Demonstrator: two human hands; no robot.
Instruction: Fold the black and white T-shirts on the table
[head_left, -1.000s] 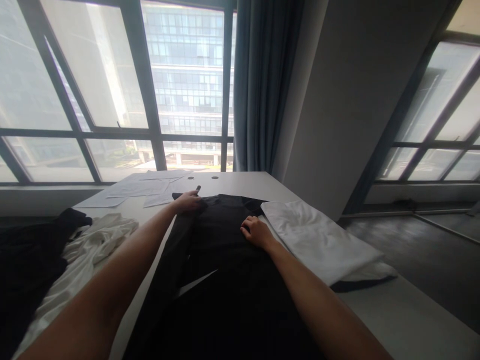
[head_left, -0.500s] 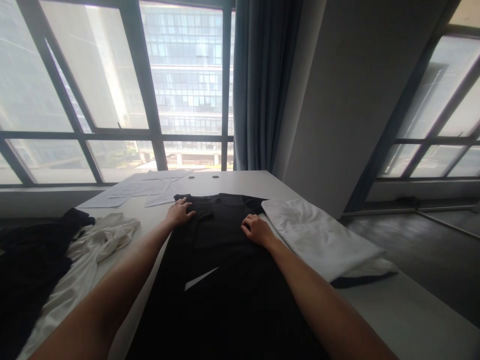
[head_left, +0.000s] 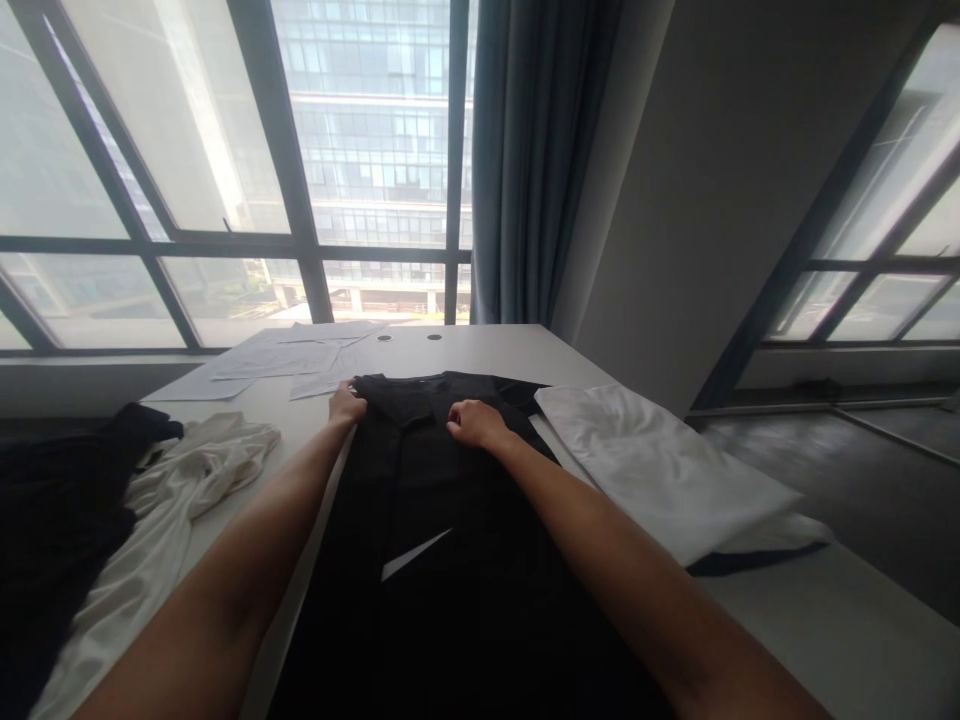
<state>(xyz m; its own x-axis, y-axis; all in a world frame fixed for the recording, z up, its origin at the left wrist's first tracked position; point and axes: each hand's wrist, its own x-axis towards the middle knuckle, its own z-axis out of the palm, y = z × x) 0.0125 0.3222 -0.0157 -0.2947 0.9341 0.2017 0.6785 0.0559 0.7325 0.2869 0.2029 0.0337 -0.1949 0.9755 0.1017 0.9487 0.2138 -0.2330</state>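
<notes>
A long black garment (head_left: 450, 480) lies stretched out on the white table, its neckline at the far end and what looks like a sleeve folded inward on its left. A narrow white gap shows in its lower middle. At the far left shoulder, my left hand (head_left: 346, 403) is closed on the garment's edge. My right hand (head_left: 476, 423) is over the upper middle of the cloth, fingers curled into a loose fist. Whether it pinches any fabric is hidden.
Folded white cloth (head_left: 652, 470) lies on the right, with a dark edge beneath it. To the left are crumpled cream cloth (head_left: 187, 470) and dark cloth (head_left: 60, 510). Paper sheets (head_left: 277, 360) lie at the back left of the table (head_left: 495, 347), before a window and curtain (head_left: 532, 170).
My left hand has gone from lying on the garment to gripping its left shoulder edge. My right hand has moved left and slightly farther away, over the middle. The view has tilted down slightly.
</notes>
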